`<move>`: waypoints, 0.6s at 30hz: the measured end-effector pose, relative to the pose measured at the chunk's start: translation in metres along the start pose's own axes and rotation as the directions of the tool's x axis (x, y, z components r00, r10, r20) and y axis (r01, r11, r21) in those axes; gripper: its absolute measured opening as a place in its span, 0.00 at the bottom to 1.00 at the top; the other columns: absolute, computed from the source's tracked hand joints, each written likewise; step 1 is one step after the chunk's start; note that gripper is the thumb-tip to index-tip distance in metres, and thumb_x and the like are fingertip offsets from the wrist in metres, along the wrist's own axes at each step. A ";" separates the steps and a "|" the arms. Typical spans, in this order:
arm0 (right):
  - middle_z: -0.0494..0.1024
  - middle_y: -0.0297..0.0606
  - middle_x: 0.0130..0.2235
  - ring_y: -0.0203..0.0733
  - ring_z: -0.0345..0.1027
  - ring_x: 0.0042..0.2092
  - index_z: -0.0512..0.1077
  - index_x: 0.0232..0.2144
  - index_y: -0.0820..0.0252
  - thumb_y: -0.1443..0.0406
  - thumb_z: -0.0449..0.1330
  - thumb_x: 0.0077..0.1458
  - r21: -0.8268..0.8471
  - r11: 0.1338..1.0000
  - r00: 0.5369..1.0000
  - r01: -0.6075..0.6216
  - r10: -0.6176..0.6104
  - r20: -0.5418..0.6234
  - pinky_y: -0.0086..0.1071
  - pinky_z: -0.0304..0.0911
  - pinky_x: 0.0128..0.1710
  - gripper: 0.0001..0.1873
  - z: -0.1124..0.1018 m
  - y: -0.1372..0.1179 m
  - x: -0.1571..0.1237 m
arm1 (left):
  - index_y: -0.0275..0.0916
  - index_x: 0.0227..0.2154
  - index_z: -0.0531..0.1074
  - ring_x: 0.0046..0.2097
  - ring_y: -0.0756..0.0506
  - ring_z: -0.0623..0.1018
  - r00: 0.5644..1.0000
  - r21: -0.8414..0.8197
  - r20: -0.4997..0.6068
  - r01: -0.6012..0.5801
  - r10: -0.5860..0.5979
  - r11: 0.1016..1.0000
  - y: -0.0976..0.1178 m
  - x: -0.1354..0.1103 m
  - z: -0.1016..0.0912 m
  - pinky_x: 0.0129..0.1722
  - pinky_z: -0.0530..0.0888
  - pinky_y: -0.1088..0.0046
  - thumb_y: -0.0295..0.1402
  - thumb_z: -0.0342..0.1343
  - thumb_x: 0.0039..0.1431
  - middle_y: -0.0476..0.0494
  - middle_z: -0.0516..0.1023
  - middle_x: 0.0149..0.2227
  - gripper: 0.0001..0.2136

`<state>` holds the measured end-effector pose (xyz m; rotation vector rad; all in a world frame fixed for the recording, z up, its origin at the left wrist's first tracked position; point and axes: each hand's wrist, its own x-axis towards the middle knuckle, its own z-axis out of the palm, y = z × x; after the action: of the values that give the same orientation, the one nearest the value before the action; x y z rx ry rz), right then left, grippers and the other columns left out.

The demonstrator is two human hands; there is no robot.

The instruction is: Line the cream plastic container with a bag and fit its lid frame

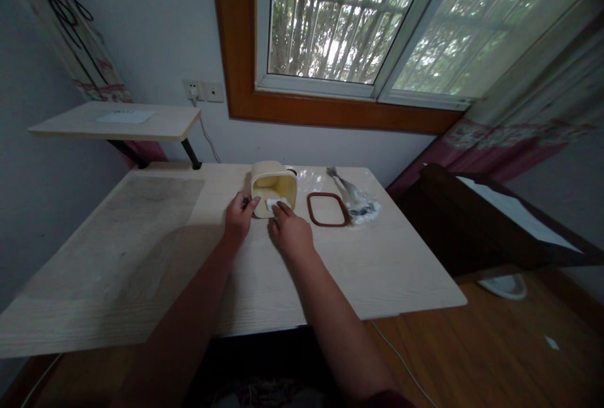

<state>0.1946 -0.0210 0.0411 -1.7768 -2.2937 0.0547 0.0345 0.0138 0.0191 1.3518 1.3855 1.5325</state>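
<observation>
A cream plastic bin (256, 183) lies tipped on the table, its open mouth turned towards me. My left hand (239, 216) grips the left edge of its rim, thumb against the wall. At the lower lip of the mouth, my right hand (291, 227) presses its fingers on a small white wad (270, 203), which looks like tissue or cloth. The fingertips partly cover the wad. Just right of the bin, a reddish-brown rounded-square ring (328, 225) rests flat on the tabletop, touched by neither hand.
A knotted clear plastic bag (361, 204) with dark contents sits beside the ring. The pale wooden table (377, 276) carries a raised shelf (165, 120) at the left, with a paper (126, 117) on it. Behind are the wall and window; a dark brown piece of furniture (453, 219) stands at right.
</observation>
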 end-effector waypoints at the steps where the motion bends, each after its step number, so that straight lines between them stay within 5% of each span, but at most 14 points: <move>1: 0.61 0.36 0.68 0.45 0.76 0.49 0.63 0.65 0.50 0.58 0.49 0.67 0.012 1.000 1.000 0.024 -0.024 0.005 0.37 0.72 0.47 0.26 0.002 -0.004 0.000 | 0.41 0.30 0.65 0.27 0.50 0.70 1.000 -0.008 0.004 0.000 0.000 1.000 -0.001 0.000 0.000 0.27 0.67 0.77 0.46 0.59 0.58 0.54 0.67 0.25 0.14; 5: 0.60 0.35 0.69 0.44 0.75 0.51 0.59 0.68 0.51 0.59 0.50 0.66 0.067 0.988 0.990 0.139 -0.140 0.013 0.35 0.71 0.49 0.29 0.008 -0.017 -0.003 | 0.41 0.30 0.66 0.28 0.50 0.71 1.000 -0.001 0.000 -0.020 0.020 1.000 -0.007 0.002 -0.002 0.29 0.69 0.76 0.47 0.59 0.58 0.54 0.68 0.26 0.14; 13: 0.60 0.40 0.69 0.47 0.76 0.49 0.62 0.65 0.54 0.61 0.48 0.67 0.003 1.000 0.999 -0.030 0.030 0.017 0.39 0.72 0.47 0.26 0.001 -0.002 0.000 | 0.40 0.28 0.65 0.25 0.51 0.67 0.999 0.009 -0.033 -0.014 0.015 1.000 -0.003 0.001 -0.001 0.24 0.64 0.78 0.46 0.60 0.56 0.55 0.66 0.22 0.15; 18: 0.57 0.38 0.70 0.46 0.76 0.49 0.57 0.68 0.53 0.60 0.50 0.66 0.038 0.995 0.996 0.087 -0.088 0.015 0.38 0.73 0.46 0.30 0.008 -0.018 -0.004 | 0.41 0.29 0.66 0.25 0.51 0.69 0.999 -0.032 -0.038 -0.013 0.011 0.999 -0.007 0.004 -0.002 0.25 0.67 0.77 0.46 0.61 0.55 0.55 0.67 0.23 0.15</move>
<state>0.1771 -0.0285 0.0359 -1.6623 -2.3634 0.0972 0.0305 0.0190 0.0136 1.3204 1.3718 1.5890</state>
